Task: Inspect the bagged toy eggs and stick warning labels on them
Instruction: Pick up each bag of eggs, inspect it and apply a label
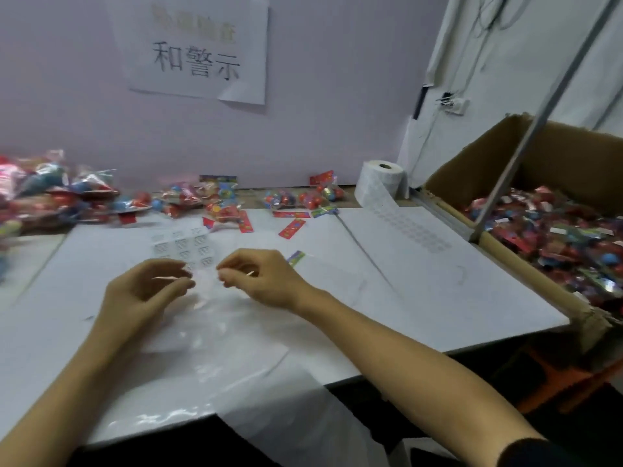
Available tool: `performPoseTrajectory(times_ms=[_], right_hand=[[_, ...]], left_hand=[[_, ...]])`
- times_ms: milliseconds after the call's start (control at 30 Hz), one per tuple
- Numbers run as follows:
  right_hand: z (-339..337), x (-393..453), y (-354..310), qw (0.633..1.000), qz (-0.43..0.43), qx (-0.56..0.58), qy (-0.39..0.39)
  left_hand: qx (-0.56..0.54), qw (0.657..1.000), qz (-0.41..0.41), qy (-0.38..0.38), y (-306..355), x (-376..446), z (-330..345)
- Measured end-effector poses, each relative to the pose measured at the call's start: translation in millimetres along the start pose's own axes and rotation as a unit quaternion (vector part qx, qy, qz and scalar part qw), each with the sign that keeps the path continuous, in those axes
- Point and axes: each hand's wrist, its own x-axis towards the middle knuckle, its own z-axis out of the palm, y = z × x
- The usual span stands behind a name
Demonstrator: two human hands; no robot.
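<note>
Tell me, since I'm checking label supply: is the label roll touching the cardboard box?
Apart. The head view shows the label roll standing by the wall, with a strip of bare wall and table edge between it and the cardboard box on its right.

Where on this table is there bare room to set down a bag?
Bare white tabletop lies between the right hand and the cardboard box, below the label strip. The far edge is crowded with bagged toy eggs; label sheet and clear plastic surround the left hand.
</note>
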Motion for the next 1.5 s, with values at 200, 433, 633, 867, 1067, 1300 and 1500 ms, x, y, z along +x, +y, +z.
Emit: performPoseTrajectory(times_ms=[200,433,633,867,1067,1300,1500], right_hand=[[51.7,33.4,-7.5,0.990,-0.037,-0.095,-0.099],[53.2,27.7,22.4,0.999,-0.035,-0.008,-0.017],[47.1,31.0,33.1,0.999,0.010,0.029,-0.029],[46.7,32.7,37.5,0.998,0.021,0.060,-0.029],[47.5,33.7,39.2,0.997,0.030,0.069,-0.027],[47.5,33.9,34.4,0.996,0.041,0.069,-0.026],[46.7,32.1,34.3,0.995,0.054,0.077,-0.020]], left_hand=[[0.090,0.985,0.011,0.144,-1.4,7.2,-6.9],[0.112,0.966,-0.011,0.234,-4.4,9.4,-15.4],[0.062,0.942,-0.018,0.329,0.5,19.2,-23.2],[0.304,0.843,-0.071,0.438,-2.4,38.0,-130.1],[0.447,0.774,-0.329,0.306,-12.2,18.5,-259.7],[0.479,0.818,-0.217,0.234,-16.0,8.2,-253.9],[0.302,0.946,-0.054,0.103,1.1,22.2,-159.8]])
